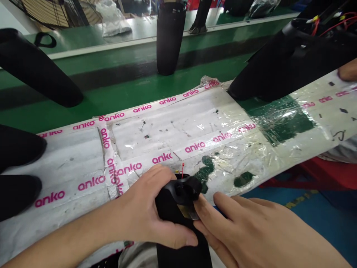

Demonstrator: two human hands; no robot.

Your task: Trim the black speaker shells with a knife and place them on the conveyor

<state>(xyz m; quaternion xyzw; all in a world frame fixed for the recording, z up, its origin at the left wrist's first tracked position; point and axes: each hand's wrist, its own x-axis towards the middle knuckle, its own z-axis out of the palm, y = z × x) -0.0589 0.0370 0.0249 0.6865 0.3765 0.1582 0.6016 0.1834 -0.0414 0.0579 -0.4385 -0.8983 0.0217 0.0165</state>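
Note:
A black fabric-covered cylinder (184, 243), which looks like a speaker housing, leans between my hands at the table's near edge. Its open top end shows a thin red wire (183, 169) sticking up, and a dark strap-like loop (192, 186) bulges on its side. My left hand (158, 212) wraps around the housing just below that end, thumb across the front. My right hand (240, 223) is at its right side, fingers bent and pressed in below the loop. By those fingertips sits a shiny, clear yellowish piece (188, 211); whatever the fingers pinch is hidden.
White sheeting (167, 130) with pink-lettered tape covers the near table. Similar black cylinders stand or lie on the green surface (117, 82), including one upright (170, 41). Another person's hand (348, 70) shows at right, near wired housings. A red stool (301, 175) stands below.

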